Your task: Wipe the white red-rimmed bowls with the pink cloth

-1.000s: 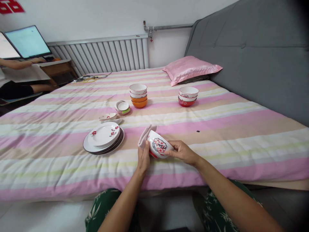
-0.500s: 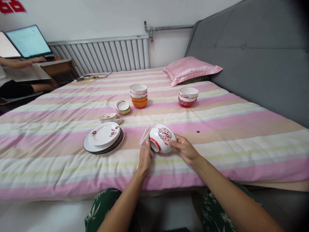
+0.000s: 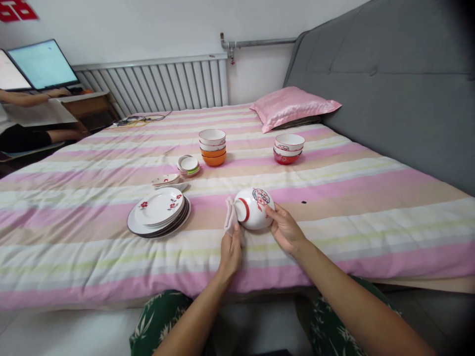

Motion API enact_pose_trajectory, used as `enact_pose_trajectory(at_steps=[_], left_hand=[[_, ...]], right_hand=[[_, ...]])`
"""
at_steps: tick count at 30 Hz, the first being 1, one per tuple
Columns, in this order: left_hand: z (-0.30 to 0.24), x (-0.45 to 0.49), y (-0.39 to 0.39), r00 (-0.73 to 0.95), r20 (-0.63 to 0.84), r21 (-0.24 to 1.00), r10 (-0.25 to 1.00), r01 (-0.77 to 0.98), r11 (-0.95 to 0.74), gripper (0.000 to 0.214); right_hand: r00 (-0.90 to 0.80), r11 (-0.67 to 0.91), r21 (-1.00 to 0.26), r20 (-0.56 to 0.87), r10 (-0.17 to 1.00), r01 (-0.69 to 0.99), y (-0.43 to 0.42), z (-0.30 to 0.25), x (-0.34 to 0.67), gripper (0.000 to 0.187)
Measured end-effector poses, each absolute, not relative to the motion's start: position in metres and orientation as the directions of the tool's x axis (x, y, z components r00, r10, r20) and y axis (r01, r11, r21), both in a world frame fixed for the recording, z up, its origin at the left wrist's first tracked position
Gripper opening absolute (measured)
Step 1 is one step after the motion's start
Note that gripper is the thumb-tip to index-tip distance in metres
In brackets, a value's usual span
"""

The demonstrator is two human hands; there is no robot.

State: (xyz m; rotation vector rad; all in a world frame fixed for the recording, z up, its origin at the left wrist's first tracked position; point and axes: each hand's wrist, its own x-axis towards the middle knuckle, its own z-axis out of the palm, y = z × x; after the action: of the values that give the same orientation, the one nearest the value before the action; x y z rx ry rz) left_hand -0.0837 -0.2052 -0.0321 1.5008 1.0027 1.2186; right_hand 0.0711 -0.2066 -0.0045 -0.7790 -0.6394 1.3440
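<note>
A white bowl (image 3: 256,207) with red and dark flower print and a red foot ring lies tipped on its side above the striped bedspread (image 3: 334,198), foot ring pointing left. My right hand (image 3: 284,230) grips its right side. My left hand (image 3: 230,249) pinches a pale pink cloth (image 3: 230,219) against the bowl's foot.
A stack of flowered plates (image 3: 159,210) lies to the left, small dishes (image 3: 188,164) and a shallow dish (image 3: 166,179) behind it. Two bowl stacks (image 3: 213,147) (image 3: 288,148) stand farther back, near a pink pillow (image 3: 293,105). Another person sits at a desk with screens (image 3: 40,64) far left.
The bowl has been turned and moved a little right and away, its foot ring now facing left. Both hands followed, the cloth shifting from the bowl's rim side to its base.
</note>
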Motion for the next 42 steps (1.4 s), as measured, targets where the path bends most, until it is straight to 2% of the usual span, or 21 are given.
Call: enact_pose_trajectory(at_steps=[3, 10, 16, 22, 28, 30, 37, 42], left_hand=[[-0.032, -0.081, -0.211, 0.249, 0.230, 0.962, 0.941, 0.088, -0.258, 0.055], [-0.032, -0.078, -0.219, 0.335, 0.398, 0.849, 0.854, 0.218, -0.481, 0.055], [-0.048, -0.072, -0.228, 0.434, 0.518, 0.614, 0.737, 0.411, -0.674, 0.061], [-0.049, -0.070, -0.232, 0.503, 0.544, 0.407, 0.672, 0.542, -0.735, 0.065], [-0.043, -0.076, -0.225, 0.568, 0.581, 0.177, 0.583, 0.611, -0.771, 0.063], [-0.039, -0.078, -0.224, 0.584, 0.580, 0.120, 0.568, 0.628, -0.769, 0.061], [-0.032, -0.083, -0.215, 0.646, 0.598, -0.035, 0.475, 0.613, -0.789, 0.059], [-0.029, -0.085, -0.210, 0.641, 0.630, -0.066, 0.439, 0.608, -0.791, 0.058]], right_hand=[[0.169, 0.048, -0.772, -0.078, 0.983, -0.633, -0.204, -0.006, 0.075, 0.037], [0.172, 0.046, -0.779, -0.080, 0.982, -0.625, -0.205, -0.007, 0.075, 0.038], [0.122, 0.058, -0.783, -0.023, 0.992, -0.619, -0.207, -0.005, 0.072, 0.037], [0.053, 0.057, -0.757, 0.029, 0.998, -0.651, -0.210, -0.001, 0.068, 0.037], [0.008, -0.008, -0.704, -0.019, 1.000, -0.710, -0.212, 0.000, 0.066, 0.030], [-0.049, -0.063, -0.688, -0.040, 0.998, -0.723, -0.213, 0.000, 0.067, 0.034], [-0.156, -0.145, -0.728, -0.052, 0.986, -0.670, -0.214, 0.000, 0.067, 0.051], [-0.153, -0.143, -0.769, -0.059, 0.986, -0.623, -0.215, -0.004, 0.064, 0.054]])
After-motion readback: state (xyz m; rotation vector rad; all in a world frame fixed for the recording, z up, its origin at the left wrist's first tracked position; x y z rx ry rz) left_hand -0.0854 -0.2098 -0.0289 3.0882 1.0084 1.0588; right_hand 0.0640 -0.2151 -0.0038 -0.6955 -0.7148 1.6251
